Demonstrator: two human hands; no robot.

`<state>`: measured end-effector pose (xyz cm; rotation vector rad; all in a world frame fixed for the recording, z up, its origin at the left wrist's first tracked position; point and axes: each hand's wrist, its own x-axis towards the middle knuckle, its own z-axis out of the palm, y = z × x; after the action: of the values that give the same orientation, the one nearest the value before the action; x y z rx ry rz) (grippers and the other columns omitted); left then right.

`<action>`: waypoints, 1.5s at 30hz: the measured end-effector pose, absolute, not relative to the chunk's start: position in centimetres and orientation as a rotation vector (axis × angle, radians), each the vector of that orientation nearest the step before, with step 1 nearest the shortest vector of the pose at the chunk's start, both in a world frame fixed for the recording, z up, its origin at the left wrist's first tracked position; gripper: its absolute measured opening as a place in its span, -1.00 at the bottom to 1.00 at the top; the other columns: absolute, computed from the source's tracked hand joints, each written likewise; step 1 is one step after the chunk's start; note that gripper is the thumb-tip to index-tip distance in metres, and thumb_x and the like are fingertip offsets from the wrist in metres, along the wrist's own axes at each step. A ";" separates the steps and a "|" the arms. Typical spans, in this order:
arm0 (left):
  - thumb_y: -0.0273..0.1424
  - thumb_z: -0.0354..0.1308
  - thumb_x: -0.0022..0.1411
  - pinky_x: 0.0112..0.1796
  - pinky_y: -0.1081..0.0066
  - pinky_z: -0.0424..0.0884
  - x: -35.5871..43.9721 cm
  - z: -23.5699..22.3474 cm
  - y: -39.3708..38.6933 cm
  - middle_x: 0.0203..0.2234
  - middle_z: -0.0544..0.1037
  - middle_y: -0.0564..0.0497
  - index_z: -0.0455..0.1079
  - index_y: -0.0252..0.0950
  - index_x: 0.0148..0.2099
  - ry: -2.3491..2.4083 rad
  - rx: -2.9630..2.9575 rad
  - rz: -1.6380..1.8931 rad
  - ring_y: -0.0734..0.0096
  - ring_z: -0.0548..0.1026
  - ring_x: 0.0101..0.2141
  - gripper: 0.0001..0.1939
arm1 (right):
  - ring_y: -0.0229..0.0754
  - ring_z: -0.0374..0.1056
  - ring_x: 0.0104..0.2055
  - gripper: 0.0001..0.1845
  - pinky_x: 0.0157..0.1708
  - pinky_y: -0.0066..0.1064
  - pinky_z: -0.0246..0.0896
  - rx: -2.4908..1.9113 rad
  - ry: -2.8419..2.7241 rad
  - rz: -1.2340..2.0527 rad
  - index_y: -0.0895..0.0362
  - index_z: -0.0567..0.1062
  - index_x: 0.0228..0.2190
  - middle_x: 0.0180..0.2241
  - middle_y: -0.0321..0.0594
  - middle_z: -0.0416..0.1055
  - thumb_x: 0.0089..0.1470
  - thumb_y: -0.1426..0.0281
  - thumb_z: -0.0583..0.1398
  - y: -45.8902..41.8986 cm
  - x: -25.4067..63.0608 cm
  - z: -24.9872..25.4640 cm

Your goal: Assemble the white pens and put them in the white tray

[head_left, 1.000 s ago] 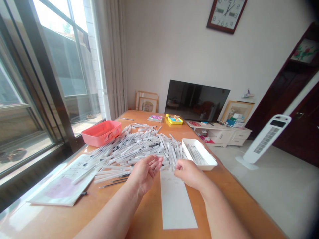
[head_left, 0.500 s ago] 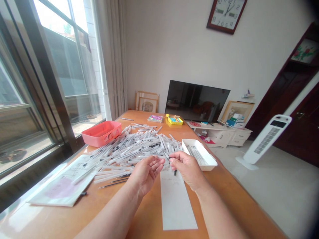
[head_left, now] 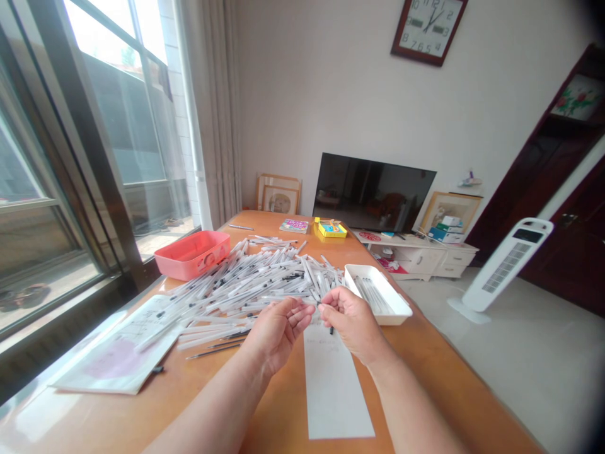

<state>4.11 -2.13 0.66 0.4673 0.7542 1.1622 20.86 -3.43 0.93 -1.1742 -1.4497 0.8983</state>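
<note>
My right hand pinches a small black pen part between thumb and forefinger. Just left of it, my left hand is turned palm up, its thumb pressed toward the forefinger; whatever it grips is too small and pale to make out. The fingertips of both hands nearly meet above the top of a white paper strip. Another black piece shows below the right fingers. Beyond the hands spreads a heap of clear and white pen barrels, several with black ends. Dark refills lie beside the left wrist.
A white tray with several slim pens or refills stands right of the heap. At the left are a red plastic basket and a booklet. A yellow box and a colourful booklet lie at the table's far end.
My right hand has shifted slightly left, bringing the black pen part closer to my left fingertips. The left hand has barely moved.
</note>
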 end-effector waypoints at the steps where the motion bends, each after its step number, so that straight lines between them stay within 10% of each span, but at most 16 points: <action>1: -0.54 0.22 0.17 -0.26 0.41 0.59 4.1 0.6 -2.1 -0.30 0.60 -0.23 0.39 -0.38 -0.30 0.752 0.474 1.163 0.26 0.64 -0.28 -0.95 | -0.25 0.35 -0.46 -0.83 -0.41 -0.40 0.28 -1.177 -1.450 0.896 0.11 0.45 -0.35 -0.47 -0.34 0.40 0.04 0.29 0.28 -3.4 20.9 0.9; 24: -0.58 0.23 0.13 -0.27 0.41 0.59 4.1 0.9 -2.3 -0.36 0.60 -0.17 0.37 -0.35 -0.31 0.742 0.505 1.183 0.27 0.64 -0.31 -0.90 | -0.20 0.43 -0.39 -0.68 -0.35 -0.34 0.39 -1.167 -1.405 1.017 0.13 0.47 -0.29 -0.40 -0.25 0.48 0.05 0.15 0.30 -3.6 20.7 0.9; 38: -0.55 0.26 0.13 -0.21 0.40 0.56 4.1 1.0 -2.6 -0.32 0.59 -0.15 0.33 -0.33 -0.28 0.734 0.576 1.173 0.21 0.63 -0.23 -0.85 | -0.28 0.21 -0.58 -0.43 -0.55 -0.45 0.11 -1.358 -1.499 0.908 0.10 0.36 -0.50 -0.62 -0.33 0.31 0.23 -0.10 0.00 -3.7 20.1 0.6; 45: -0.53 0.27 0.12 -0.22 0.44 0.55 3.7 0.6 -2.0 -0.30 0.58 -0.15 0.37 -0.35 -0.26 0.721 0.559 1.188 0.25 0.62 -0.21 -0.86 | -0.24 0.30 -0.42 -0.61 -0.46 -0.45 0.19 -1.226 -1.500 0.862 0.09 0.39 -0.35 -0.42 -0.30 0.40 0.19 0.00 0.13 -3.9 20.0 1.0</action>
<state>3.74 -2.04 0.59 0.5587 0.7214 1.1875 19.97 -3.92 1.00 -1.2257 -1.5000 0.8620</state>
